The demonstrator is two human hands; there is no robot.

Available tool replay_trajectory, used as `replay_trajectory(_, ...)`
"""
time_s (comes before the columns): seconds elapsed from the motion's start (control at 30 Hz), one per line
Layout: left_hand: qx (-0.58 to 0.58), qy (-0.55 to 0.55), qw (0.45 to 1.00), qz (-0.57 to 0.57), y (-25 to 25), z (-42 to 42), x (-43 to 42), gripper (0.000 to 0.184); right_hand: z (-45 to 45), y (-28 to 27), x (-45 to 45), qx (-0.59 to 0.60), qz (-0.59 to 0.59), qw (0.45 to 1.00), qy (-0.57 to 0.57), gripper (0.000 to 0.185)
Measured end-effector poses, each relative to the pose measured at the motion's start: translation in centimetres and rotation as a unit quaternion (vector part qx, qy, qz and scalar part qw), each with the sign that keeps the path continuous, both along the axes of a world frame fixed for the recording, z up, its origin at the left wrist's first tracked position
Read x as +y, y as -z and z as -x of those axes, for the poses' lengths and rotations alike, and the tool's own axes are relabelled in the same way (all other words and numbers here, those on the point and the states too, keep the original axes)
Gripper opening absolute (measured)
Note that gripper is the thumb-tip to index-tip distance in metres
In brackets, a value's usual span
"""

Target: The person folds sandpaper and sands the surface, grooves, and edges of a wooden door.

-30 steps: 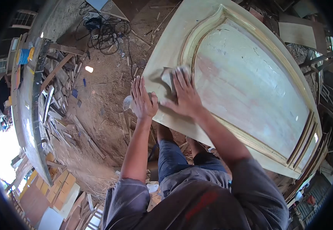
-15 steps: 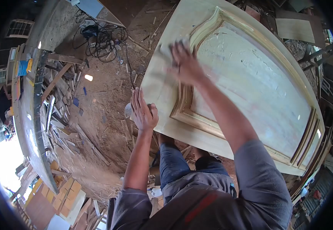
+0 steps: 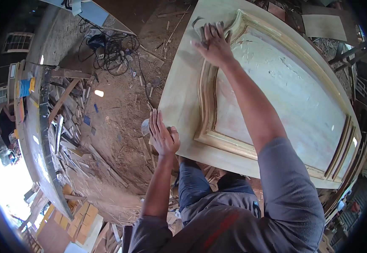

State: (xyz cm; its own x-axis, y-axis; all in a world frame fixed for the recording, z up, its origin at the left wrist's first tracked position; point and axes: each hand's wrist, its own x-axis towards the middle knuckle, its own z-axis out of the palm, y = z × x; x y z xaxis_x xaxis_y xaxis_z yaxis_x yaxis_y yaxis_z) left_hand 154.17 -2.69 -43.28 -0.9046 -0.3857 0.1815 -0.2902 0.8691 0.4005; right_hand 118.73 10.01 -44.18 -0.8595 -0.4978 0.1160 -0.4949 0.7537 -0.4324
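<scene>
A pale wooden door panel [image 3: 181,99] with a raised, curved moulding [image 3: 206,99] lies in front of me. My right hand [image 3: 215,47] presses a curled greyish piece of sandpaper [image 3: 198,25] on the flat border, beside the moulding's upper corner. Part of the sheet is hidden under the fingers. My left hand [image 3: 164,135] rests at the panel's near left edge, its fingers stretched out and holding nothing.
Wood scraps [image 3: 67,130] and sawdust cover the floor on the left. A tangle of black cable [image 3: 111,52] lies beyond the panel. A long board [image 3: 40,139] stands at the left, with a person [image 3: 6,122] behind it. Stacked panels sit below the door's right end.
My right hand has slid up and away along the border with the sandpaper. The left hand stays at the panel's edge, while the view has shifted slightly.
</scene>
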Motion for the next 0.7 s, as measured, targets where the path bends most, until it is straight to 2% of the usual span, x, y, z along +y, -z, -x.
replay_trajectory(0.07,-0.008,0.001,1.0,-0.006,0.0,-0.6,0.2,0.068,0.5,0.9,-0.1,0.014,0.038,0.999,0.03,0.109)
replay_trajectory(0.1,-0.005,0.003,1.0,-0.005,0.2,-0.6,0.1,0.068,-1.8,0.9,-0.2,0.004,-0.017,0.999,0.028,0.11)
replay_trajectory(0.17,0.003,0.005,1.0,-0.004,0.2,0.3,-0.1,0.068,-10.0,0.6,0.4,-0.031,-0.001,0.999,-0.019,0.111)
replay_trajectory(0.27,-0.01,0.01,1.0,-0.003,-0.1,0.0,-0.1,0.069,-11.8,0.6,1.6,-0.055,-0.019,0.996,-0.074,0.113)
replay_trajectory(0.3,-0.009,0.015,1.0,0.0,-0.1,0.1,-0.1,0.069,-9.0,-0.4,1.6,-0.039,-0.04,0.994,-0.09,0.11)
replay_trajectory(0.37,-0.02,0.015,1.0,0.002,0.0,0.2,0.0,0.071,-1.2,0.9,0.9,-0.017,0.024,1.0,0.003,0.108)
replay_trajectory(0.43,-0.044,0.018,0.999,0.004,-0.3,0.1,-0.1,0.073,1.3,1.3,0.3,-0.014,0.054,0.996,0.066,0.107)
replay_trajectory(0.5,-0.1,0.031,0.994,0.024,-1.2,-0.2,0.2,0.079,-0.5,1.6,-0.4,-0.021,0.049,0.993,0.104,0.105)
replay_trajectory(0.53,-0.118,0.037,0.992,0.036,-1.3,0.6,0.2,0.081,-3.6,1.8,-0.4,-0.024,0.026,0.996,0.088,0.107)
replay_trajectory(0.6,-0.089,0.051,0.994,0.034,-0.5,1.5,0.3,0.088,-10.3,0.5,0.4,-0.108,0.03,0.993,0.045,0.114)
replay_trajectory(0.63,-0.081,0.056,0.995,0.034,-0.6,2.8,0.3,0.092,-12.6,-0.2,0.6,-0.098,0.048,0.993,0.04,0.116)
replay_trajectory(0.7,-0.072,0.104,0.992,0.012,-0.2,7.4,0.3,0.093,-10.9,-0.1,1.1,-0.085,0.051,0.995,0.023,0.115)
